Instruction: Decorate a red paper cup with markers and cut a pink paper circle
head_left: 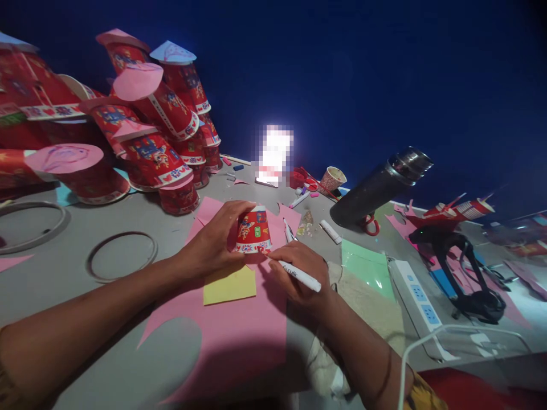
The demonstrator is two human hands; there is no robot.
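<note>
Between my two grips, over the pink paper (265, 330), I have a small red paper cup (254, 229), its white-banded rim turned back toward me and its narrower base away. My left grip (217, 234) is grasping the cup from the side, fingers by the far end and thumb near the rim, which I judge keeps it steady and leaves the near face bare. My right grip (310, 259) is grasping a white marker (301, 277) slantwise, fingers close to the tip, probably for finer control; the tip is at the rim band, though I cannot tell whether it touches.

Just beyond the right grip a second pen (288, 230) shows in part; I cannot make out whether the hand bears on it. Nearer me than the cup, a yellow sheet (231, 287) lies on the pink paper, which may serve to shield the grey surface (102, 364). Beyond the left grip, stacked cups (160, 156) stand rim down, some under paper cones (139, 81), perhaps set aside to free the middle. Straight past both grips, a bright screen (274, 151) is propped up, likely so I can glance at it hands-full. Past the right grip lie a loose marker (330, 232) and a dark flask (376, 192), off to the side
</note>
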